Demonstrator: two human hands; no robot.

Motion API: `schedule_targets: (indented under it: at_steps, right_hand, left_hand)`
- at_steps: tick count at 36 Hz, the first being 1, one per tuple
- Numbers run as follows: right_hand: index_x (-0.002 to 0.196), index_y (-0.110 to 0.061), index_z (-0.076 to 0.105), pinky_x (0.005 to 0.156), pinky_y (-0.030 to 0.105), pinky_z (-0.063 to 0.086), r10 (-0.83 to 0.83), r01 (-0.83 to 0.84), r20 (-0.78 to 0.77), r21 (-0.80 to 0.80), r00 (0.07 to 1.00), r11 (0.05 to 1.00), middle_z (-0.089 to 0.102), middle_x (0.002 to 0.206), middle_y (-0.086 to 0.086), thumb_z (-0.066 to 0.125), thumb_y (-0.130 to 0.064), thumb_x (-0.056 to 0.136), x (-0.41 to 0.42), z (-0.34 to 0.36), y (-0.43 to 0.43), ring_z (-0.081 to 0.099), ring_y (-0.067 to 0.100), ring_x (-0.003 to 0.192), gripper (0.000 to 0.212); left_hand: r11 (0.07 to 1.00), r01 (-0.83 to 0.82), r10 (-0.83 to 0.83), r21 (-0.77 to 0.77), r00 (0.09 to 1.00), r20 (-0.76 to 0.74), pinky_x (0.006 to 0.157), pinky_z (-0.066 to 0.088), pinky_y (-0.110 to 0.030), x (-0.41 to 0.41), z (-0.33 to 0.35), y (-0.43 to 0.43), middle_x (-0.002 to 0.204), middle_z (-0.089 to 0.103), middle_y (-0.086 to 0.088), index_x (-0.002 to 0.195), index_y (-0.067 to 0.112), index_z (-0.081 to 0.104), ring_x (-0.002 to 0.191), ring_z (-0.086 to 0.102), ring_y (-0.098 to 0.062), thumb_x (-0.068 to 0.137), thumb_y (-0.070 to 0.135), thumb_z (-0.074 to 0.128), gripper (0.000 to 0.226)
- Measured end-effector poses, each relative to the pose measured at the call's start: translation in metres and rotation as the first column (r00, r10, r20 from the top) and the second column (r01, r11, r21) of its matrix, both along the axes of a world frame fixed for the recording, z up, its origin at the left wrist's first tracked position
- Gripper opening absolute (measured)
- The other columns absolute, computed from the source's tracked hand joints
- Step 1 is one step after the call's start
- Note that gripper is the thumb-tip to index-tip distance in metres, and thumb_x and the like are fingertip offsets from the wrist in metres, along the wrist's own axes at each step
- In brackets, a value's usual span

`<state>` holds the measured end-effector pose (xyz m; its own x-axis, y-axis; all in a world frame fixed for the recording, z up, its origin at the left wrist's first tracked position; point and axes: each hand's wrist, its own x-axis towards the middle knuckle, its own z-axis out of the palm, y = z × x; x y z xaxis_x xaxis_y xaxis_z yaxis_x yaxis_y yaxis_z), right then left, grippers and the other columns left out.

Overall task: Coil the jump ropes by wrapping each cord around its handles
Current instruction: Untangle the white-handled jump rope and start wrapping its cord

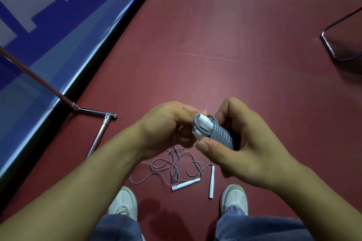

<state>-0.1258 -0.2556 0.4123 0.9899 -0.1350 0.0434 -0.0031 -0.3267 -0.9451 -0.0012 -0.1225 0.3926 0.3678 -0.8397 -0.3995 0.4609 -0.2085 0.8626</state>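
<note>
My R hand [250, 143], fingers curled, grips the coiled grey rope [221, 133] so turns can't loosen; L hand [166, 125] pinches its end, prob. tucking cord; 2nd rope [172, 168] lies loose.

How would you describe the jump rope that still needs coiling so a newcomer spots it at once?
Look down at the red floor, just ahead of the person's two white shoes. There lies a loose jump rope: a grey cord in a sprawling tangle with two white handles lying apart. Unlike the coiled rope held by the left hand and right hand, its cord wraps nothing.
</note>
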Motion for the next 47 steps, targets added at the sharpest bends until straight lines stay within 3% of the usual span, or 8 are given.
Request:
schedule_targets:
  at_steps: [3,6,12,18,23,32,40,47]
  right_hand:
    - [0.09,-0.024,0.04,0.035,0.028,0.04,-0.015,0.014,0.009,0.057,1.0,0.998,0.06,0.065,0.005,0.084,-0.035,0.076,-0.001,0.001,-0.001,0.053,0.009,0.04,0.047]
    - [0.1,-0.02,0.049,0.036,0.025,0.042,-0.03,0.027,0.021,0.162,0.999,0.987,0.067,0.075,0.007,0.082,-0.026,0.082,-0.001,0.003,-0.002,0.055,0.011,0.038,0.038]
    - [0.087,-0.017,0.061,0.032,0.041,0.044,-0.189,0.183,0.03,0.138,0.982,0.973,0.062,0.055,0.007,0.086,-0.027,0.074,0.001,-0.001,-0.012,0.053,0.024,0.034,0.03]
    - [0.085,-0.012,0.066,0.033,0.052,0.042,-0.287,0.286,-0.012,0.105,0.958,0.952,0.056,0.048,0.02,0.089,-0.034,0.072,0.006,-0.001,-0.021,0.056,0.036,0.035,0.035]
    - [0.089,-0.009,0.07,0.035,0.03,0.041,-0.28,0.281,-0.041,0.022,0.959,0.959,0.056,0.051,0.005,0.082,-0.029,0.078,0.012,-0.004,-0.025,0.055,0.031,0.037,0.026]
    - [0.088,-0.006,0.067,0.037,0.03,0.043,-0.28,0.274,-0.081,-0.077,0.957,0.959,0.063,0.054,0.003,0.078,-0.023,0.087,0.013,-0.005,-0.03,0.057,0.027,0.039,0.02]
    - [0.09,-0.009,0.065,0.042,0.046,0.051,-0.138,0.137,-0.186,-0.017,0.973,0.99,0.06,0.057,0.008,0.076,-0.022,0.089,0.016,-0.003,-0.026,0.062,0.034,0.045,0.016]
    - [0.095,0.0,0.062,0.043,0.037,0.048,-0.07,0.12,-0.211,0.239,0.975,0.964,0.077,0.081,0.013,0.068,-0.033,0.082,0.015,0.003,-0.023,0.055,0.031,0.045,0.035]
  left_hand:
    - [0.999,-0.02,0.025,0.041,0.993,-0.112,0.077,0.009,-0.047,-0.007,-0.004,-0.004,0.101,0.031,-0.02,0.109,0.001,0.053,0.087,0.009,-0.036,0.058,0.026,0.069,0.058]
    - [0.998,-0.05,0.055,0.026,0.964,-0.261,0.066,0.011,-0.037,-0.011,-0.009,-0.006,0.092,0.017,-0.01,0.114,0.011,0.043,0.071,0.011,-0.028,0.071,0.023,0.055,0.046]
    - [0.999,-0.028,0.032,0.017,0.953,-0.3,0.063,0.009,-0.036,-0.015,-0.002,0.003,0.062,0.023,0.0,0.066,0.015,0.053,0.061,0.007,-0.018,0.076,0.021,0.045,0.014]
    - [0.981,-0.195,0.193,-0.003,0.967,0.168,0.052,0.026,-0.027,-0.024,-0.003,0.009,0.059,0.047,-0.004,0.076,0.012,0.061,0.05,0.034,-0.016,0.088,0.025,0.057,0.019]
    - [0.949,-0.297,0.263,-0.101,0.577,0.774,0.057,0.051,-0.026,-0.032,-0.005,0.018,0.064,0.067,0.007,0.097,0.026,0.076,0.054,0.06,-0.009,0.094,0.025,0.065,0.011]
    - [0.942,-0.264,0.335,-0.207,0.729,0.597,0.072,0.061,-0.031,-0.038,0.003,0.017,0.087,0.078,-0.005,0.111,0.017,0.072,0.081,0.077,-0.019,0.089,-0.004,0.071,0.03]
    - [0.934,-0.251,0.357,-0.255,0.629,0.69,0.056,0.053,-0.025,-0.038,0.013,0.017,0.066,0.069,-0.005,0.094,0.015,0.076,0.054,0.065,-0.018,0.088,0.019,0.073,0.008]
    - [0.877,-0.391,0.472,-0.278,0.598,0.648,0.051,0.045,-0.035,-0.031,0.013,0.013,0.058,0.061,-0.006,0.078,0.014,0.071,0.051,0.054,-0.02,0.09,0.032,0.068,0.022]
